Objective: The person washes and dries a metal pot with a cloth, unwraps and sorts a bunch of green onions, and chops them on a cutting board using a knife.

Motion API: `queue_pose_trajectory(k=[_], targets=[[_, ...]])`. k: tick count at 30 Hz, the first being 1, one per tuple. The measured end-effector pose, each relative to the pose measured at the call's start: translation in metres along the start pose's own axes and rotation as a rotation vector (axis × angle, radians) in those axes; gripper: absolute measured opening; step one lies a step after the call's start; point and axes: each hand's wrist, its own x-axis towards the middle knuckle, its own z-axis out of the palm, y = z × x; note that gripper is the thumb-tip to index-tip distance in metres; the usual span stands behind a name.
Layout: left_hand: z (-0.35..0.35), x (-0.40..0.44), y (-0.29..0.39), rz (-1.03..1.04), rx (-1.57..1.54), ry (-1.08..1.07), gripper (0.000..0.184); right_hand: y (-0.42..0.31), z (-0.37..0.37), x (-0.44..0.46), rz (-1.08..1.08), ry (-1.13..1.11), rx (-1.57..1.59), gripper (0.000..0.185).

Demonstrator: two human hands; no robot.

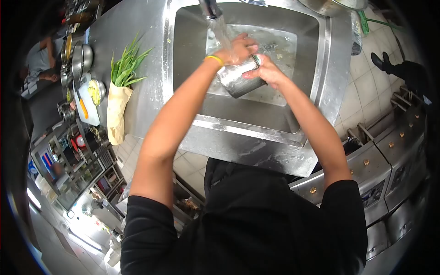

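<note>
A shiny metal cylindrical container (237, 81) is tilted over the sink (247, 112). My right hand (266, 71) grips it near the rim, with the thumb along its side. My left hand (239, 49), with a yellow band (214, 59) at the wrist, is beside the container's upper end with its fingers stretched out. Water (221, 33) runs from the faucet (210, 8) onto that hand and the container. Beneath both hands, a pale rectangular tub or sheet (286, 48) holds water and small scraps. The container's inside is hidden.
Green leafy stalks (127, 66) wrapped in brown paper (119, 110) lie on the counter at left. Past them are a white board (91, 112) with an orange-handled knife (83, 109) and a bowl of chopped food (96, 92). Another person (41, 59) is at far left; dark boots (382, 63) show right.
</note>
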Motion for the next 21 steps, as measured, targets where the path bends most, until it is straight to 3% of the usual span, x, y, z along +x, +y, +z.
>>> queue_pose_trajectory(k=[1,2,3,4,5,7,8,9,11,12,16,18,19,21], targets=[[-0.016,-0.004,-0.006,0.141,0.138,-0.181,0.063,-0.01,-0.008,-0.001,-0.073,0.073,-0.148,0.039],[-0.02,-0.01,-0.014,0.069,0.035,-0.193,0.065,-0.02,-0.016,0.0,-0.143,0.141,-0.298,0.039],[-0.025,-0.011,-0.017,-0.005,-0.064,-0.197,0.067,-0.032,-0.031,0.006,-0.142,0.024,-0.343,0.035],[-0.033,-0.022,-0.001,-0.05,0.294,-0.195,0.07,-0.048,-0.039,0.008,-0.219,-0.017,-0.474,0.034],[-0.034,-0.022,0.002,-0.051,0.301,-0.19,0.07,-0.061,-0.041,0.008,-0.294,-0.06,-0.604,0.033],[-0.017,-0.017,-0.006,-0.116,-0.094,-0.169,0.068,-0.069,-0.044,0.009,-0.338,-0.035,-0.732,0.032],[-0.002,-0.015,-0.009,-0.111,-0.23,-0.013,0.055,-0.072,-0.046,0.01,-0.369,-0.005,-0.86,0.031],[0.008,-0.015,-0.012,-0.108,-0.231,-0.008,0.055,-0.074,-0.037,-0.002,-0.321,0.055,-0.96,0.032],[0.027,-0.013,-0.013,-0.212,-0.74,-0.105,0.043,-0.067,-0.025,-0.024,-0.389,0.103,-1.178,0.03],[0.038,-0.014,-0.02,-0.059,-0.57,-0.019,0.038,-0.066,-0.021,-0.033,-0.316,0.088,-1.222,0.029],[0.043,-0.034,-0.003,-0.079,-0.56,0.047,0.033,-0.029,-0.019,-0.052,-0.304,0.116,-1.103,0.03],[0.039,-0.051,-0.003,0.027,-0.5,0.112,0.034,-0.012,-0.015,-0.049,-0.099,-0.09,-0.383,0.027],[0.037,-0.059,-0.002,0.145,-0.438,0.178,0.036,-0.007,-0.01,-0.047,-0.103,-0.091,-0.378,0.027],[0.031,-0.08,0.006,0.08,-0.404,0.151,0.04,0.004,0.011,-0.039,0.224,-0.093,0.465,0.026]])
